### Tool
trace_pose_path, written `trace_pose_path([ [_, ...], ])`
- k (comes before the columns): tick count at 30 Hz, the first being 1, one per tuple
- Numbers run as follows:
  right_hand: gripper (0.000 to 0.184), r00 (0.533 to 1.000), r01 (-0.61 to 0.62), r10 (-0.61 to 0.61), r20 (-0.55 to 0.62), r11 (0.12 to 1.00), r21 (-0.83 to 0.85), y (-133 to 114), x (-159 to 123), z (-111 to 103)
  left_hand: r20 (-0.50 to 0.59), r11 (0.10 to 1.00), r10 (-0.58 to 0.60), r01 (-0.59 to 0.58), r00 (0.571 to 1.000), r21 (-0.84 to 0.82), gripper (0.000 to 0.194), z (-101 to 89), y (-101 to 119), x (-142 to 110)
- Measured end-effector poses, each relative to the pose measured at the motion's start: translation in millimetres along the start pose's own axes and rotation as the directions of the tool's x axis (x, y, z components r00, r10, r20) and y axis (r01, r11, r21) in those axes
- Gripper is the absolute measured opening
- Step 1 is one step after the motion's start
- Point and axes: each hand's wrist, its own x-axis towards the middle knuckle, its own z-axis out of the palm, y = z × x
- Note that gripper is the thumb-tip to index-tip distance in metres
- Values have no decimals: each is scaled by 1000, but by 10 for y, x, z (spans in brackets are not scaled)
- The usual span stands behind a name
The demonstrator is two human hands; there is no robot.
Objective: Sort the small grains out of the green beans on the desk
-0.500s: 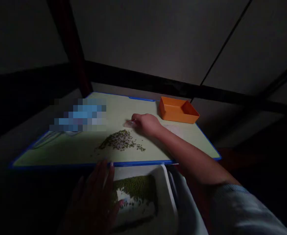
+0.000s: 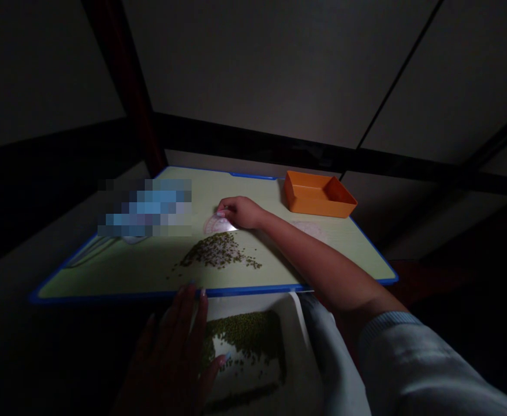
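My right hand (image 2: 241,212) is closed in a pinch on a clear half-round protractor (image 2: 216,224) with pinkish markings. The protractor is just behind a loose pile of green beans (image 2: 215,252), which look like mung beans, with pale bits among them. Some beans lie scattered at the pile's right side. Below the table's near edge is a white tray (image 2: 302,335), with more green beans (image 2: 247,332) spread inside. My left hand (image 2: 171,349) lies over the tray's left side, fingers stretched out and the thumb apart, inside the tray. It is in deep shadow.
An orange open box (image 2: 318,199) stands at the table's back right. Near it lies a flat, faintly pink see-through piece (image 2: 308,230). A blurred-out blue item (image 2: 149,208) sits at the left, with a cord beside it. The pale tabletop (image 2: 119,277) has a blue rim.
My right hand has shifted a little left and back with the protractor, which now shows more clearly behind the pile. My left hand keeps its place at the tray.
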Motion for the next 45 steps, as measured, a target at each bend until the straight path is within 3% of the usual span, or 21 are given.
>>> trace_pose_path([
  [8,9,998,0,-3,67,999,52,-7,-121,-52,10,1000,-6,6,1000,-14,76,21,-6,-19],
  [16,11,992,-102,95,84,991,91,-19,-377,-147,50,991,-87,91,995,-94,81,23,27,-30],
  [20,10,983,-169,160,84,980,104,-13,-541,-202,30,994,-58,61,998,-89,79,36,19,-42],
  [29,10,977,-215,213,30,966,143,-7,-947,-302,40,999,-44,45,998,-30,78,18,9,-35],
  [36,10,980,-192,195,-31,978,84,-22,-1230,-336,112,998,-54,58,992,-38,82,32,19,-15],
  [42,12,978,-194,205,-47,965,174,17,-1404,-330,27,995,-73,74,997,-65,81,74,50,14],
  [45,8,973,-214,229,-32,944,250,7,-1435,-332,33,995,-75,78,997,-68,80,55,74,39],
])
